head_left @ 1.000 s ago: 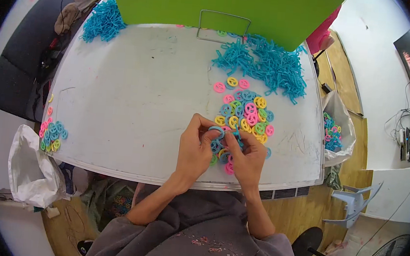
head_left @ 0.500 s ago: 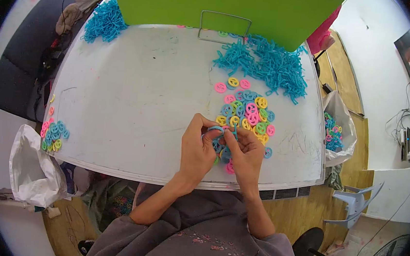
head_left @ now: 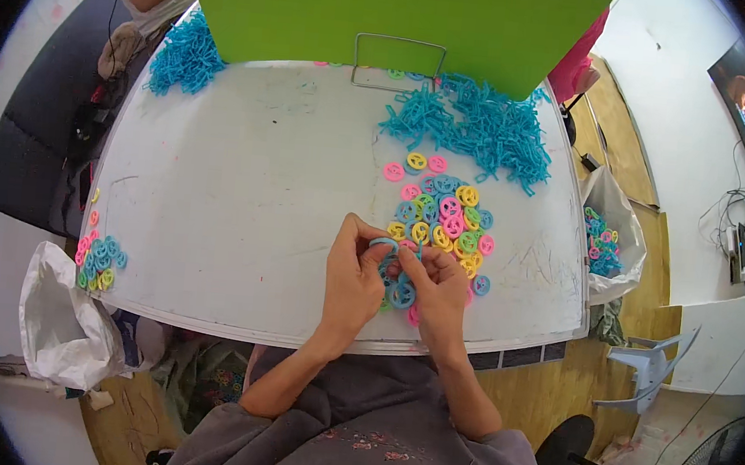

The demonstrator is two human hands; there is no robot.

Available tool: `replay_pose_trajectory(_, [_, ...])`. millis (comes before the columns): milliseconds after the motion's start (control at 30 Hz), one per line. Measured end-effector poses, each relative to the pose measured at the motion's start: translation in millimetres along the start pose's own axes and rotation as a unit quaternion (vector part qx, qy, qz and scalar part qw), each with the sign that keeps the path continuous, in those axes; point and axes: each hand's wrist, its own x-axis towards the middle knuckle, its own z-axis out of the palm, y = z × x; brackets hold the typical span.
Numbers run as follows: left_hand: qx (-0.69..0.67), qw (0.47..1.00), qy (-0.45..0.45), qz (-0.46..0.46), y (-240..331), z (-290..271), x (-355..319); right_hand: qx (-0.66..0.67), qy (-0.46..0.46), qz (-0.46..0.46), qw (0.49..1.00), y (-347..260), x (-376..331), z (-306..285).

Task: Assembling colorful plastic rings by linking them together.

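Together, left hand point(head_left: 353, 277) and right hand point(head_left: 438, 290) pinch one blue ring point(head_left: 383, 244) — fingers closed on it — above colourful rings point(head_left: 445, 212) on the white desk point(head_left: 243, 195).

Both hands meet, fingers pinched together.
The left hand point(head_left: 353, 277) and right hand point(head_left: 440, 290) touch at the fingertips, forearms rising from the lower edge, wrists bent slightly inward.
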Motion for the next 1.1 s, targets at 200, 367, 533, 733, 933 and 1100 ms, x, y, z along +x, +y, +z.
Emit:
replay_pose_trajectory(200, [-0.018,0.999,0.006,0.033,-5.6,-3.0,-0.7,0.105,-0.018,0.077,0.991,-4.7,6.8,1.4])
replay_pose_trajectory(367, [0.077,0.991,0.027,0.109,10.0,-10.5,5.7,-0.036,-0.047,-0.049,0.997,-19.0,2.3,5.0])
replay_pose_trajectory(533, [-0.028,0.999,0.03,0.001,12.8,-9.0,1.4,-0.384,-0.014,-0.3,0.873,-17.1,5.9,-4.9])
replay_pose_trajectory(733, [-0.03,0.999,0.024,0.003,9.7,-6.7,-1.3,-0.424,0.014,-0.355,0.833,-13.5,9.6,-5.2])
replay_pose_trajectory(933, [-0.013,0.998,0.038,0.052,2.9,-3.5,0.4,-0.366,0.015,-0.263,0.893,-11.1,7.3,0.1])
replay_pose_trajectory(1100, [0.0,0.996,0.05,0.071,-6.5,-3.9,0.8,-0.296,0.023,-0.196,0.935,-6.3,5.9,4.6])
